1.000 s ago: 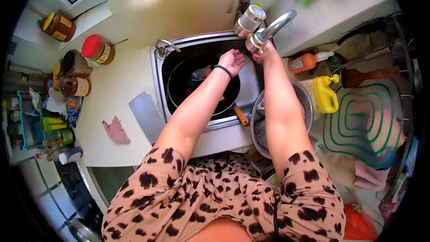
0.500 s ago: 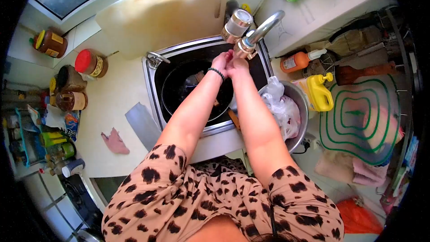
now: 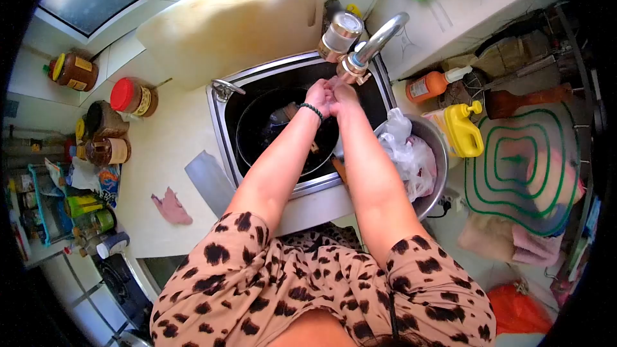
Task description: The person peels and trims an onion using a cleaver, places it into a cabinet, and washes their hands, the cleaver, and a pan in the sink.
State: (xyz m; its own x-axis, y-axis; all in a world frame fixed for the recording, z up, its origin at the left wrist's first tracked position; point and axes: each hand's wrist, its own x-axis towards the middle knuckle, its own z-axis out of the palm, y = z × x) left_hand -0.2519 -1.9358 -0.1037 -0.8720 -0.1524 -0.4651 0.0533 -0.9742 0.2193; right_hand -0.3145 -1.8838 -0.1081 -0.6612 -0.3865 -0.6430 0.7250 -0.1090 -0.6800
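Observation:
Under the end of the faucet (image 3: 387,26), my left hand (image 3: 319,96) and my right hand (image 3: 344,94) are pressed together over the sink (image 3: 305,187). The fingers of both are curled against each other, and whatever lies between them, if anything, is hidden. A dark beaded bracelet (image 3: 311,110) circles my left wrist. Below my forearms, a round black pan (image 3: 247,154) stands in the sink with a dark item (image 3: 283,115) in it, partly covered by my left arm. Beside my right forearm, a metal bowl (image 3: 441,166) holds crumpled clear plastic bags (image 3: 411,160).
A large cutting board (image 3: 231,26) leans behind the sink. On the left counter lie a grey cloth (image 3: 209,180) and a pink rag (image 3: 171,207), near a red-lidded jar (image 3: 134,96). A yellow bottle (image 3: 461,130) and an orange spray bottle (image 3: 429,85) stand right.
Both hands stay together beneath the faucet, with a slight shift in the fingers' position. The whole view has moved slightly, so the counter items appear a little further right.

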